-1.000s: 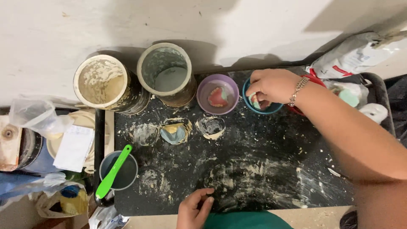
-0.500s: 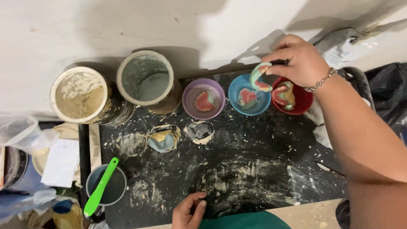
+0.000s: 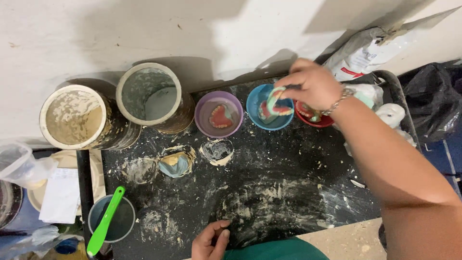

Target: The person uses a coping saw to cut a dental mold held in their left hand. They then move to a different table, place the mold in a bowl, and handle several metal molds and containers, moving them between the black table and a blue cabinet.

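Your black plaster-smeared surface (image 3: 288, 202) carried, at its far edge, two large crusted tubs (image 3: 72, 115), then a purple bowl (image 3: 211, 129) with a pink dental cast lying in it, a blue bowl (image 3: 257, 98) and a red bowl (image 3: 315, 123), with a green spatula (image 3: 105, 222) in a small cup (image 3: 122, 226) near you. Your right hand (image 3: 313, 84) kept a closed grip on a curved teal-and-white impression piece (image 3: 273, 98) just over the blue bowl, not yet set down, while your left hand (image 3: 211, 240) rested loosely curled and empty on the near edge.
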